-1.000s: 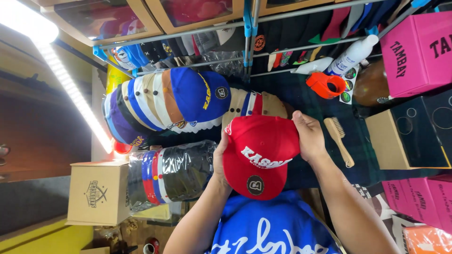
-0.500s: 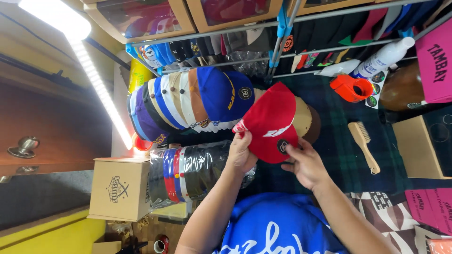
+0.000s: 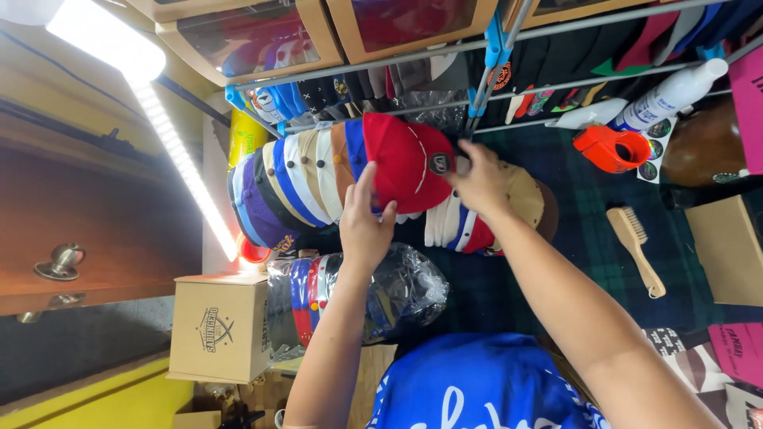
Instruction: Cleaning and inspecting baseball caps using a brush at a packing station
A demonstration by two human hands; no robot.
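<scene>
Both hands hold a red cap (image 3: 405,163) at the front of a nested row of caps (image 3: 294,187). The left hand (image 3: 364,226) grips its lower edge with fingers curled onto the red cloth; the right hand (image 3: 479,181) closes its fingers on the cap's crown side, near the round badge. The cap lies against the row — blue, white, tan and purple ones packed brim to brim behind it.

The surface beneath is a dark green tartan cloth (image 3: 588,262). On it lie a wooden brush (image 3: 636,248) and an orange cup (image 3: 612,148), well apart from the hands, with a white spray bottle (image 3: 668,97) just beyond the cup. A second bundle of caps, wrapped in clear plastic (image 3: 373,294), sits just beside the left forearm, and a cardboard box (image 3: 221,327) stands next to it.

The room is tight (the view is turned sideways): a bright tube lamp (image 3: 171,151) runs along a wall, metal rails (image 3: 556,48) cross above the cloth, and window-fronted boxes (image 3: 318,28) are stacked behind them.
</scene>
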